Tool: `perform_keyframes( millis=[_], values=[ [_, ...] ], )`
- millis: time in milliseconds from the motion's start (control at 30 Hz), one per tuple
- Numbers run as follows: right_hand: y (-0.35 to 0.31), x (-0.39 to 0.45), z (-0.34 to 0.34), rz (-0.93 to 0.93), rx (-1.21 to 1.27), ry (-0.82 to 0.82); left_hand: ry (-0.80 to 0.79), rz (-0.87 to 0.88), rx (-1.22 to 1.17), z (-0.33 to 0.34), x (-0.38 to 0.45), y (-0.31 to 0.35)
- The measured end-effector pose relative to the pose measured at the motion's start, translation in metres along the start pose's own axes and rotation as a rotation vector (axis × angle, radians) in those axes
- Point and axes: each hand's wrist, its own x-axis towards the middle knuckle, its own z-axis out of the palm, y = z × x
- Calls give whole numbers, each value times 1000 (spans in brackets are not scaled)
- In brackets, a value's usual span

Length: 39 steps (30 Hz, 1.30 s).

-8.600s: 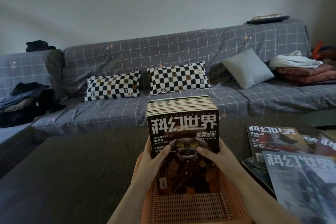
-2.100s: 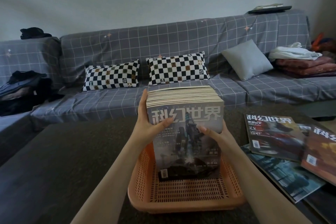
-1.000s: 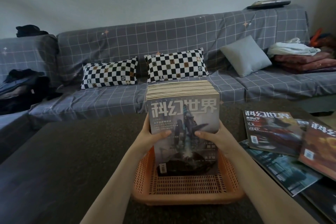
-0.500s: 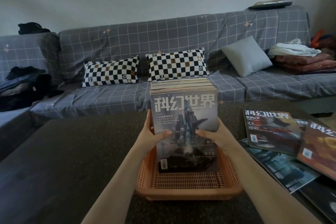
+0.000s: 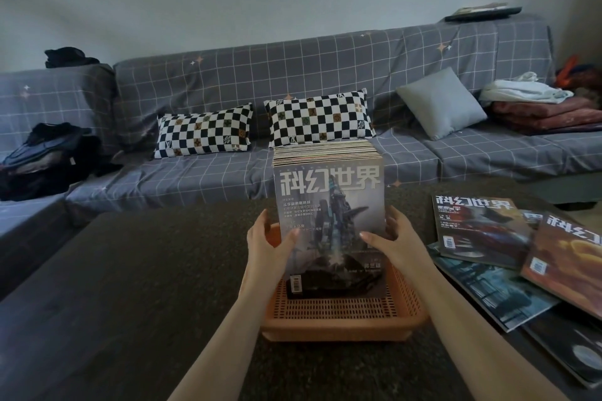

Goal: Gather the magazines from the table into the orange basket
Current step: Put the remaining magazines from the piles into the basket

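Note:
A thick stack of magazines [image 5: 329, 205] stands upright on its edge in the orange basket [image 5: 342, 329] at the middle of the dark table [image 5: 130, 286]. My left hand [image 5: 267, 244] grips the stack's left side, thumb on the grey front cover. My right hand [image 5: 391, 241] grips the right side the same way. Several loose magazines lie overlapping on the table to the right: a dark one [image 5: 479, 228], an orange-brown one [image 5: 573, 260], a bluish one [image 5: 488, 290] beneath them and a black one [image 5: 570, 352] nearest me.
A grey checked sofa [image 5: 325, 75] runs behind the table, with two chequered pillows [image 5: 205, 130], a grey cushion [image 5: 443, 104], folded blankets [image 5: 547, 111] at the right and a dark bag [image 5: 49, 153] at the left.
Since 8.6 s ago a grey-covered magazine has joined the front of the stack and left the table. Over the last second both hands have stayed on the stack's sides, hardly moving.

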Motion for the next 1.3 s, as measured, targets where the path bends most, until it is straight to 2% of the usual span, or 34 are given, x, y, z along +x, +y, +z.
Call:
perform_keyframes(
  millis=[67,133,300,500,733,867,1067,1200,1300],
  values=[
    [0,-12,-4,-21,8,54,84,48,-27,2,-17,2],
    [-1,-25,-8,-43,-20,131,81,81,-41,5,-34,8],
    [-7,-54,-27,-17,-6,218,-99,75,-109,28,-67,36],
    [-5,-82,-74,-19,-50,256,-250,169,-85,82,-94,64],
    [18,-101,-153,64,-39,390,-456,164,-147,178,-118,86],
    [43,-103,-201,118,-62,471,-521,107,-178,244,-127,89],
    [89,-98,-255,272,-231,634,-570,-50,-38,330,-124,85],
    [113,-93,-279,389,-564,733,-550,43,133,367,-114,82],
    [122,-92,-286,421,-521,752,-536,86,288,383,-105,85]
  ],
)
